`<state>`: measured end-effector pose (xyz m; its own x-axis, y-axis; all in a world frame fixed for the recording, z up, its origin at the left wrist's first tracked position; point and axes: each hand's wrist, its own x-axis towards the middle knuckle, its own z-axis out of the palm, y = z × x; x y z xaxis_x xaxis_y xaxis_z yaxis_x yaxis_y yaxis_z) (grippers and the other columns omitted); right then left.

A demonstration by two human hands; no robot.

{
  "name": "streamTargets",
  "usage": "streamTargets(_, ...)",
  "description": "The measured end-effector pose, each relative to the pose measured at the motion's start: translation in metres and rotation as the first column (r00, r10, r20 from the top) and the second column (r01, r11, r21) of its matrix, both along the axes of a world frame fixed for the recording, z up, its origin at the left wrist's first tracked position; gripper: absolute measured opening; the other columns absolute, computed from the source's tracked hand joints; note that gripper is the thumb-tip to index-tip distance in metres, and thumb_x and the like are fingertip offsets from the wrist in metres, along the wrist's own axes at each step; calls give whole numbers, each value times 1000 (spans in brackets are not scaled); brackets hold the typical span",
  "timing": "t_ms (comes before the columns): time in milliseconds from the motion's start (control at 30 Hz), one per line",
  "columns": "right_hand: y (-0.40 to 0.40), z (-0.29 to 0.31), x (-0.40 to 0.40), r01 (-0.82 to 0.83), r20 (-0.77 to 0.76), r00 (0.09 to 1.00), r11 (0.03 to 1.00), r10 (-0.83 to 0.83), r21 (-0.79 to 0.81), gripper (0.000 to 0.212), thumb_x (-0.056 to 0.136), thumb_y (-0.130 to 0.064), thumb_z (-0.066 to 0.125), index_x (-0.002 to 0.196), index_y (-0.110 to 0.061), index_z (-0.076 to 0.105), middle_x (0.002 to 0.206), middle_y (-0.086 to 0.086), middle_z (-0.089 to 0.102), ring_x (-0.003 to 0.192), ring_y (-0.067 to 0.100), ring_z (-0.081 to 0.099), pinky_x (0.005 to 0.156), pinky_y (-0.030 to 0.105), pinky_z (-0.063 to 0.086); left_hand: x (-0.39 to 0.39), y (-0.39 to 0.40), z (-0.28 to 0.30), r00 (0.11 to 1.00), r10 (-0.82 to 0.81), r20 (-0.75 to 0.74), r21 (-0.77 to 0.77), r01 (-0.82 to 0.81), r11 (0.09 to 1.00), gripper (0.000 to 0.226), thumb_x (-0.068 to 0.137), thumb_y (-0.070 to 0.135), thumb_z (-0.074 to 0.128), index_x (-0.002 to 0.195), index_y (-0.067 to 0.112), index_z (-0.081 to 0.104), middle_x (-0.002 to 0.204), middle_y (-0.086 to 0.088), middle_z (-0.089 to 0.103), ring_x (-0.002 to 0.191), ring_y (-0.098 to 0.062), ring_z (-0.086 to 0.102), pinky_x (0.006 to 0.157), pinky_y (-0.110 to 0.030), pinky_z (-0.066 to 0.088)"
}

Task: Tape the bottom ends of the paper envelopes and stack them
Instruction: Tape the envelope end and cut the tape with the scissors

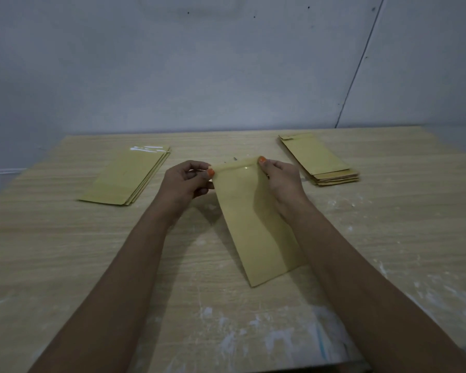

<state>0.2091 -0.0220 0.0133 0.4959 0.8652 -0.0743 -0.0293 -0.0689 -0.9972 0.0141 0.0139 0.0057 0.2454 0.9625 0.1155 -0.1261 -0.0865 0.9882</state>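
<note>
A yellow-brown paper envelope (256, 222) is held over the middle of the wooden table (65, 251), its near end resting on the table. My left hand (184, 181) pinches the far left corner and my right hand (280, 179) pinches the far right corner. A glossy strip of clear tape (240, 169) lies across the far end between my thumbs. A stack of envelopes with shiny tape on their far end (127, 177) lies at the left. Another stack of envelopes (320, 160) lies at the right.
A grey wall (226, 63) rises behind the table's far edge. White smears mark the table surface near the front and right. The table's front right corner shows at the lower right.
</note>
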Motion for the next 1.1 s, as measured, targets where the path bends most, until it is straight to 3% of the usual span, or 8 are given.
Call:
streamTargets(233, 2, 0, 2, 11, -74, 997, 999, -7, 50, 15, 93, -30, 68, 83, -19, 71, 84, -2, 68, 84, 14, 58, 87, 34, 51, 10, -6, 0, 963, 9, 271, -159, 36, 987, 16, 93, 7, 63, 83, 16, 55, 74, 4, 70, 58, -8, 64, 59, -18, 54)
streamTargets(500, 1, 2, 2, 32, -65, 998, 997, -27, 76, 14, 91, -30, 69, 80, -22, 71, 97, 3, 72, 92, 17, 62, 95, 40, 52, 14, -6, -4, 982, 80, 169, -117, -61, 991, 11, 93, 12, 66, 83, 9, 68, 72, 1, 71, 62, -9, 66, 64, -19, 56)
streamTargets(633, -2, 4, 6, 58, 19, 998, 990, -61, 126, 12, 93, -27, 68, 82, -22, 70, 92, -2, 69, 89, 14, 61, 83, 30, 51, 21, -5, -2, 992, 68, 108, -64, -62, 996, 15, 96, 11, 62, 83, 7, 69, 73, -2, 72, 64, -13, 68, 68, -25, 58)
streamTargets(733, -9, 9, 11, 83, 217, 969, 985, -114, 149, 22, 93, -35, 66, 108, -21, 55, 102, -3, 62, 89, 9, 57, 69, 20, 44, 36, -2, 1, 992, 99, 71, -27, -98, 995, 18, 97, 10, 61, 80, 5, 66, 73, -8, 69, 61, -16, 68, 63, -27, 58)
streamTargets(800, -15, 11, 13, 68, 409, 905, 988, -120, 140, 46, 88, -47, 68, 114, -24, 39, 113, -1, 51, 98, 12, 53, 76, 26, 46, 50, 0, 7, 991, 126, 50, -1, -126, 992, 20, 97, 11, 61, 79, 5, 65, 76, -13, 66, 60, -17, 68, 61, -28, 57)
streamTargets(900, -24, 12, 17, 39, 726, 687, 999, -41, 21, 80, 70, -74, 66, 119, -23, 29, 116, -3, 34, 109, 21, 48, 88, 40, 47, 75, 7, 19, 982, 166, 84, 1, -167, 986, 24, 98, 9, 60, 74, 6, 61, 77, -14, 63, 57, -16, 68, 57, -25, 56)
streamTargets(967, -31, 11, 24, 54, 827, 562, 995, 35, -79, 96, 60, -84, 62, 125, -22, 28, 116, -3, 28, 115, 25, 44, 93, 46, 46, 89, 15, 27, 973, 198, 117, -29, -196, 980, 26, 99, 9, 58, 73, 6, 60, 76, -12, 63, 61, -19, 69, 58, -24, 56)
streamTargets(1100, -36, 7, 45, 99, 887, 454, 985, 82, -141, 94, 61, -81, 65, 123, -21, 30, 126, 5, 32, 117, 30, 41, 93, 50, 44, 115, 25, 39, 964, 195, 182, -99, -180, 979, 23, 99, 8, 58, 78, 1, 62, 82, -13, 67, 62, -17, 70, 62, -25, 59)
